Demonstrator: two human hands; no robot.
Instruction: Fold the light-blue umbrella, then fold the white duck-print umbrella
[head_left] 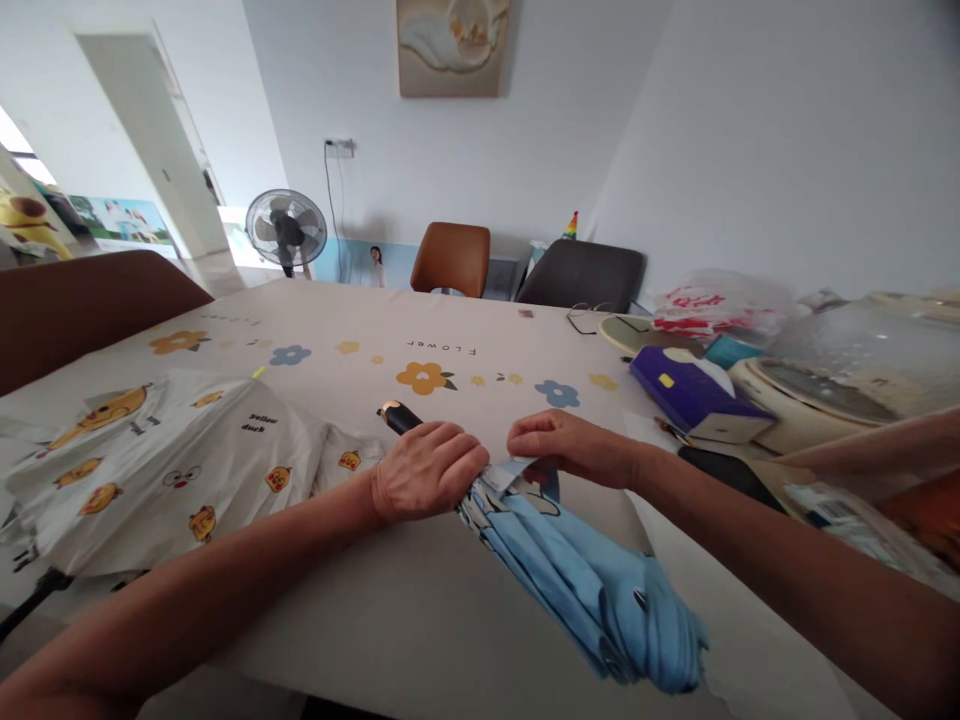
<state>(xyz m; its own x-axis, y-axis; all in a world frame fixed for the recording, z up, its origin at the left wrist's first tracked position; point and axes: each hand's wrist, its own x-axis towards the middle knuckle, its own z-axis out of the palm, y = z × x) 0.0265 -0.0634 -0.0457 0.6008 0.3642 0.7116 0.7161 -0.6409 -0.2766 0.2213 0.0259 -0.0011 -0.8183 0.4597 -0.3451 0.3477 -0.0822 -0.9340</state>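
Note:
A folded light-blue umbrella lies slantwise over the near part of the table, its gathered cloth pointing toward me on the right. My left hand is wrapped round it just below the black handle, which has a gold-coloured end. With thumb and fingers pressed together, my right hand pinches a pale strap or flap of the umbrella close to the left hand. A white umbrella with yellow duck prints lies partly spread beside my left forearm.
The table has a flower-printed cover. On its right side are eyeglasses, a purple tissue box, a plastic bag and a dark flat object. Chairs and a fan stand beyond.

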